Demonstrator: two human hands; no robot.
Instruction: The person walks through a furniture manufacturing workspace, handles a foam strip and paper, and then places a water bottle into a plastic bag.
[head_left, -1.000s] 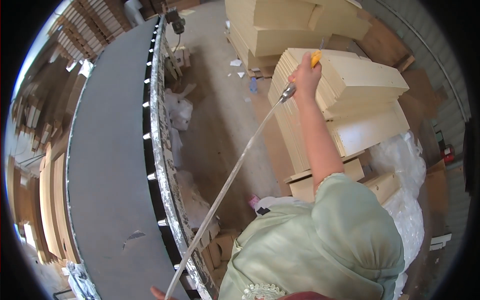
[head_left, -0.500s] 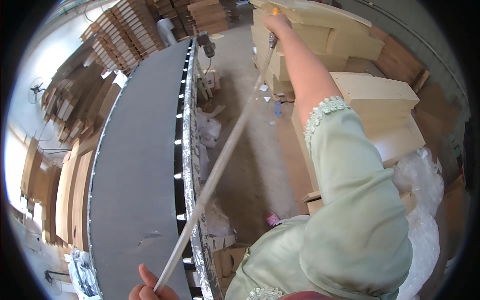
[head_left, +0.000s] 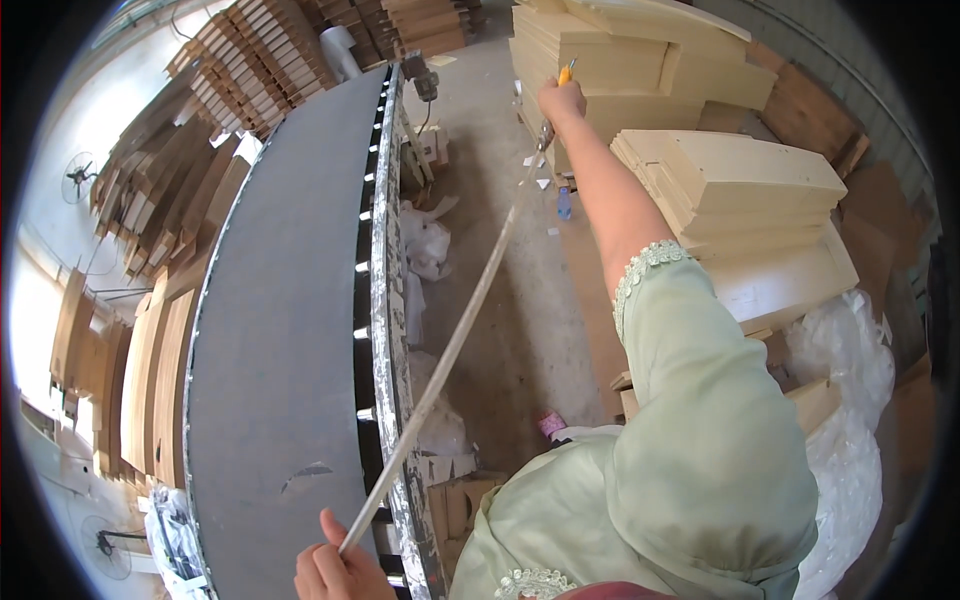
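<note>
A long, pale, translucent strip that looks like tape is stretched at a slant between my hands, crossing over the conveyor's right rail. Its near end is pinched by my left hand, low in the view with the thumb raised. Far ahead, at the end of my outstretched arm, my right hand is closed around a small yellow-handled tool with a thin tip, which looks like a utility knife. The strip's far end, bunched and shiny, meets the underside of that hand; the fingers' exact grip on it is hidden.
A dark conveyor belt runs along my left, its worn metal rail beside me. Stacks of cream panels stand at right, with clear plastic wrap nearer. Wooden boards lean beyond the belt. Plastic scraps lie on the floor.
My right hand has come a little nearer and lower. My left hand has risen slightly and shifted right. The strip has turned and looks narrower, still held between both hands.
</note>
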